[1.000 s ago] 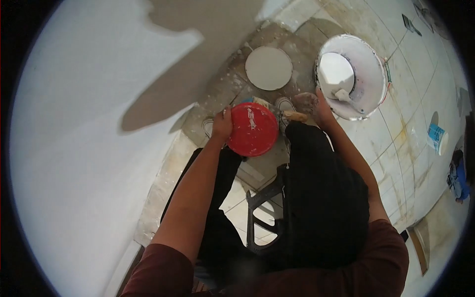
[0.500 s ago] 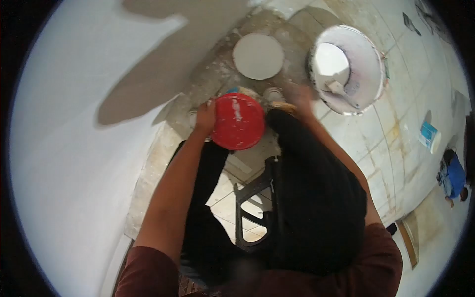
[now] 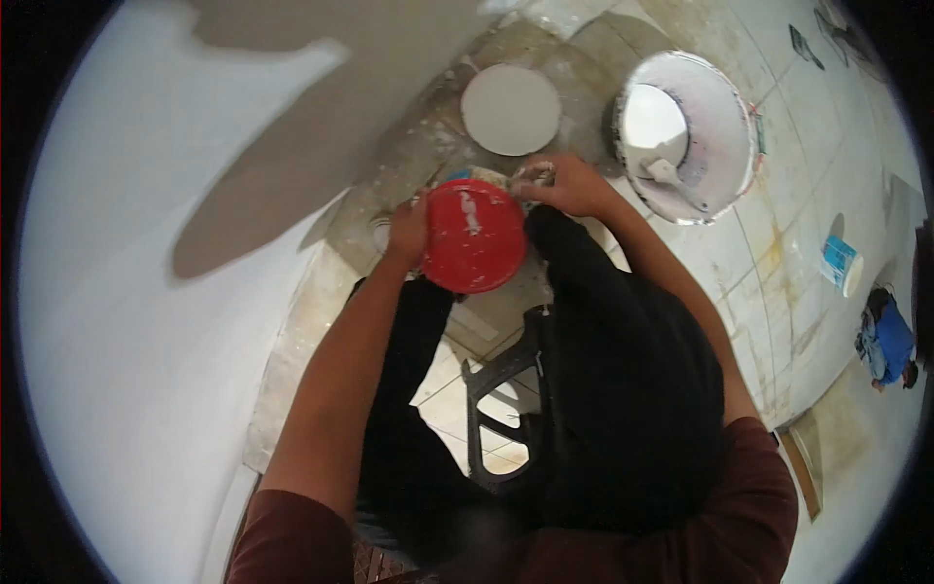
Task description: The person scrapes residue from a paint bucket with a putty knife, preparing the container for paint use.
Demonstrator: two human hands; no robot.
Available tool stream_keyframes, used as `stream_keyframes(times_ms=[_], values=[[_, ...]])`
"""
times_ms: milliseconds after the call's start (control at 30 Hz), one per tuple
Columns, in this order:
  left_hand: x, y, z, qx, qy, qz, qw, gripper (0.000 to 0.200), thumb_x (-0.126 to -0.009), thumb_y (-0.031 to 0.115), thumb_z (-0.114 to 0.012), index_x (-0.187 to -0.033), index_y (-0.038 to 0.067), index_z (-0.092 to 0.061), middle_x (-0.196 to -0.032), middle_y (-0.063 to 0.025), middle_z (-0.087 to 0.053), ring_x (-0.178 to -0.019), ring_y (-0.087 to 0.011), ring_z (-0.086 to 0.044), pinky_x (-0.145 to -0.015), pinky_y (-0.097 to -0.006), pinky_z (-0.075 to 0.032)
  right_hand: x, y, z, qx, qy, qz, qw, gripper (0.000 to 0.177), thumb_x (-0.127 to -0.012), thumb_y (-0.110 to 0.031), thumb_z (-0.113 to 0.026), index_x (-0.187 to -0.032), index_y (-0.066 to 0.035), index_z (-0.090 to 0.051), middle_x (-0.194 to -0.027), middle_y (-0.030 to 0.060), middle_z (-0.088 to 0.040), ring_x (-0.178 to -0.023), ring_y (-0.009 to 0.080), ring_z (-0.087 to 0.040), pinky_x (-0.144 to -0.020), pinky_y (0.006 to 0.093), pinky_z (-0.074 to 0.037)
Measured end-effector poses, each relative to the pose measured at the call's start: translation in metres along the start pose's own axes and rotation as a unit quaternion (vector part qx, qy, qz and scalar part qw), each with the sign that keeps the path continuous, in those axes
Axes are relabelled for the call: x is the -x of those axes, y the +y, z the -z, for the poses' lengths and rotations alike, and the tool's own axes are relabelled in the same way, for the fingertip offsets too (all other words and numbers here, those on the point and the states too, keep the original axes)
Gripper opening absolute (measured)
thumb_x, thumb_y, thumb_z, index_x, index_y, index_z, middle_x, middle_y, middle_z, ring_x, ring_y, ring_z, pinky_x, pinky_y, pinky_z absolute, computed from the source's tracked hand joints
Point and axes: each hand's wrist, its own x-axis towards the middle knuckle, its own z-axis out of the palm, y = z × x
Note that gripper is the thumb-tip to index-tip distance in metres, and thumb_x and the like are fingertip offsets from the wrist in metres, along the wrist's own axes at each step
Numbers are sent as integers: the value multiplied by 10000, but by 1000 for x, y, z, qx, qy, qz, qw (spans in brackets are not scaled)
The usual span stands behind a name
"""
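Note:
A round red lid (image 3: 475,238) with white smears lies tilted between my knees. A bit of something blue and white shows past its far edge. My left hand (image 3: 409,232) is closed on the lid's left rim. At the upper right rim is my right hand (image 3: 564,185), its fingers bent and drawn together. Whatever they pinch is too small to make out. Just beyond stands a round container with a white top (image 3: 511,110). To the right is a large bucket (image 3: 720,146) with white material and a tool inside.
A black plastic stool (image 3: 501,375) is between my legs. A white wall (image 3: 126,321) rises on the left. On the tiled floor at right are a blue-and-white tub (image 3: 839,265) and a scraper-like tool (image 3: 804,46). Another person (image 3: 890,336) is at far right.
My right hand has moved left from beside the large bucket to the red lid's upper right rim. My left hand stays on the lid.

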Motion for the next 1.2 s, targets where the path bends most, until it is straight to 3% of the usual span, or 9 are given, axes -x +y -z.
stream_keyframes(times_ms=[67, 233, 333, 533, 667, 933, 1033, 1100, 1200], values=[[-1, 6, 1, 5, 9, -25, 1000, 678, -965, 528, -395, -1035, -103, -631, -964, -315, -647, -978, -464, -600, -911, -466, -426, -12, -2, 0, 235, -40, 73, 968, 380, -865, -350, -639, -1055, -26, -694, -930, 158, -692, -878, 264, -663, -809, 356, -498], [-8, -5, -7, -3, 38, 61, 997, 647, -956, 507, -435, -1097, -100, -610, -1027, -336, -622, -1022, -462, -590, -939, -446, -425, -32, -15, 8, 168, -154, 3, 974, 414, -902, -387, -609, -968, 12, -698, -858, 218, -683, -807, 315, -670, -732, 405, -499], [-5, 9, 5, 130, -83, 85, 984, 616, -952, 495, -449, -1109, -78, -614, -1049, -328, -623, -1031, -444, -596, -935, -434, -427, -30, -22, 2, 279, -112, 39, 953, 441, -924, -420, -569, -937, 2, -699, -828, 231, -668, -793, 330, -663, -735, 414, -494], [2, 13, 3, 20, -2, -7, 1000, 585, -957, 470, -447, -1013, -82, -633, -951, -314, -641, -915, -414, -626, -871, -424, -441, 18, -12, 18, 223, -10, -102, 969, 525, -935, -500, -513, -946, -6, -690, -845, 254, -654, -826, 376, -650, -764, 440, -489], [5, 32, 8, 74, -13, 45, 996, 578, -960, 454, -454, -987, -96, -629, -934, -309, -639, -881, -396, -623, -865, -414, -442, 17, -5, 4, 204, 74, 30, 976, 514, -887, -504, -583, -939, -5, -694, -844, 243, -666, -805, 374, -655, -772, 431, -490], [15, 52, 11, 130, -22, 99, 986, 538, -979, 421, -452, -1008, -82, -641, -883, -169, -665, -840, -219, -592, -819, -362, -453, -32, -25, 36, 314, -54, 7, 948, 410, -807, -407, -704, -868, -2, -719, -775, 232, -661, -722, 338, -646, -722, 391, -495], [8, 39, 10, 151, -48, 100, 982, 523, -975, 418, -462, -1019, -68, -652, -903, -168, -669, -840, -226, -600, -837, -355, -450, -13, -9, 17, 238, -12, -30, 971, 401, -805, -399, -704, -859, -3, -724, -747, 231, -656, -686, 328, -634, -710, 391, -494], [3, 30, 6, 112, -15, -4, 994, 522, -973, 420, -466, -1030, -64, -652, -917, -167, -669, -847, -221, -603, -841, -349, -455, -9, 1, 12, 202, 4, -12, 979, 404, -810, -397, -699, -856, 3, -719, -745, 230, -656, -671, 320, -634, -698, 397, -494], [0, 20, 6, 146, -46, 71, 986, 525, -970, 419, -470, -1052, -70, -645, -948, -176, -669, -868, -220, -608, -849, -347, -460, -29, 5, 27, 300, -47, -30, 952, 405, -812, -398, -699, -852, 5, -716, -751, 231, -659, -689, 317, -642, -699, 403, -493]])
